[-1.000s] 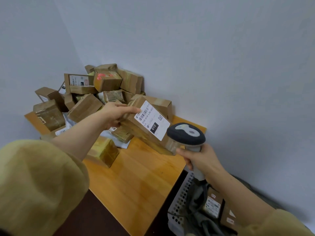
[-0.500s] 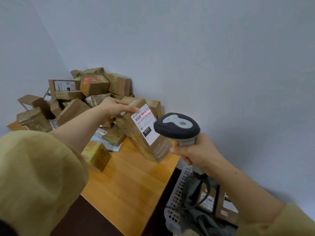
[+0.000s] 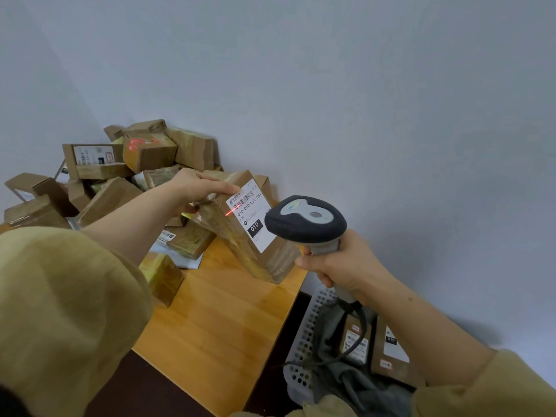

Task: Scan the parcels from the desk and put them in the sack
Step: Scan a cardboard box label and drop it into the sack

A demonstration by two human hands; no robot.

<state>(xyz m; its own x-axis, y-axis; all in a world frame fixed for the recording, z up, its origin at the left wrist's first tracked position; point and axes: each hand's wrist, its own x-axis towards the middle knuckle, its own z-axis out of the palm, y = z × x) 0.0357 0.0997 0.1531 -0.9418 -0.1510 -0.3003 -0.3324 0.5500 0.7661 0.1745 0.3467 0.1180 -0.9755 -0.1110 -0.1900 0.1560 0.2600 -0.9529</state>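
My left hand (image 3: 198, 189) grips the top end of a taped brown parcel (image 3: 240, 248), tilted above the wooden desk (image 3: 210, 326). Its white label (image 3: 251, 215) faces me, and a red scan line crosses the label's left edge, below the barcode. My right hand (image 3: 337, 263) holds the handle of a grey and black barcode scanner (image 3: 305, 221), its head close to the label. At the lower right a grey sack (image 3: 355, 383) sits in a white perforated basket (image 3: 304, 341), with two labelled parcels (image 3: 388, 350) inside.
A heap of several brown parcels (image 3: 120, 176) fills the desk's far left corner against the wall. One small parcel (image 3: 162, 275) lies alone near my left sleeve. The scanner's cable (image 3: 358, 335) hangs down into the basket. A dark floor shows below the desk edge.
The scanner has moved closer to the held parcel's label, and the red scan line now falls lower, at the label's left edge. The left hand keeps its grip on the parcel.
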